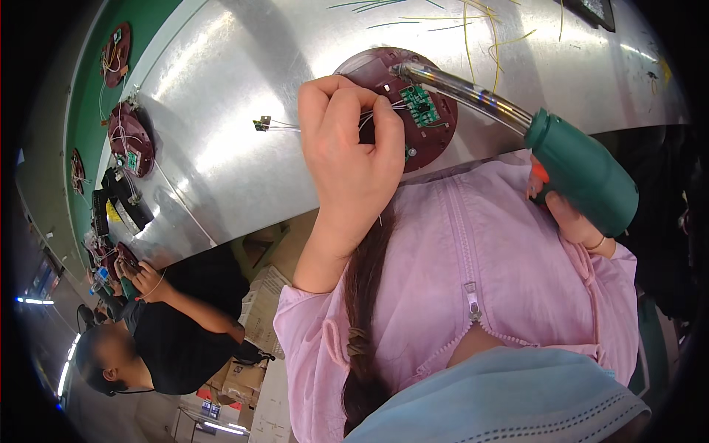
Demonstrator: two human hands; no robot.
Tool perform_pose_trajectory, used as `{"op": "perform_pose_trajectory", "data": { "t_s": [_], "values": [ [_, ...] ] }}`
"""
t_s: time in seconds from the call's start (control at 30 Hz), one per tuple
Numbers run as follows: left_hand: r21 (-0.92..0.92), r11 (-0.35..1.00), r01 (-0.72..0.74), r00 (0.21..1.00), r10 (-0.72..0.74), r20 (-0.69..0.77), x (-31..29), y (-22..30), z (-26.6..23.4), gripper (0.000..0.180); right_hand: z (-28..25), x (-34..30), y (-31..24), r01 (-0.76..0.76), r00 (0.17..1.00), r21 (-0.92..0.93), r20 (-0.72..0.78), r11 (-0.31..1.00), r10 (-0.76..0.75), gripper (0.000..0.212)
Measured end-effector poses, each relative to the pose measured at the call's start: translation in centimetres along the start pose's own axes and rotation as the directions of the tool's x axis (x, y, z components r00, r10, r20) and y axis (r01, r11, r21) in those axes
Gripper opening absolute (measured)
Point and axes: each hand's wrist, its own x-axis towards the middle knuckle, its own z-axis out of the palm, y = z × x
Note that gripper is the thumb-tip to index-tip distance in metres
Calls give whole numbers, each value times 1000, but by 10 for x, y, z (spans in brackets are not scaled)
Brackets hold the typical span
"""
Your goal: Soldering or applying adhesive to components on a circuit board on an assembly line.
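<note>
On the metal table in front of me lies a round maroon housing (436, 151) with a green circuit board (419, 105) on it. Over its left side, my left hand (347, 133) is closed in a pinch on thin white wires (284, 127). These run from the board out to a small dark part (262, 123) on the left. My right hand (572, 218) grips a green pistol-grip tool (587, 170) with a red trigger and a long, heat-tinted metal barrel. Its tip is over the housing's far edge; whether it touches cannot be told.
Loose yellow and green wires (493, 44) lie at the far side. More maroon housings (133, 140) with wires stand at the left, beside black parts (122, 199). A co-worker (185, 317) in black works at the table's left end. Cardboard boxes (244, 380) are below.
</note>
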Motion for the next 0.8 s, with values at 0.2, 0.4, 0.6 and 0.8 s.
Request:
{"op": "perform_pose_trajectory", "data": {
  "t_s": [0.2,0.4,0.6,0.8],
  "values": [
    [13,1000,5,1000,-5,13,1,1,-1,6,5,14,-21,51,992,33,-116,998,-47,60],
    [43,999,-6,999,5,32,2,2,-1,5,2,14,-23,54,996,-135,-57,989,-62,57],
    [38,999,-9,1000,8,26,3,1,0,5,3,12,-25,-5,998,-173,-56,985,-5,57],
    [24,1000,-10,1000,9,20,4,0,0,5,8,11,-22,28,989,-44,-142,999,-34,61]
  ]
}}
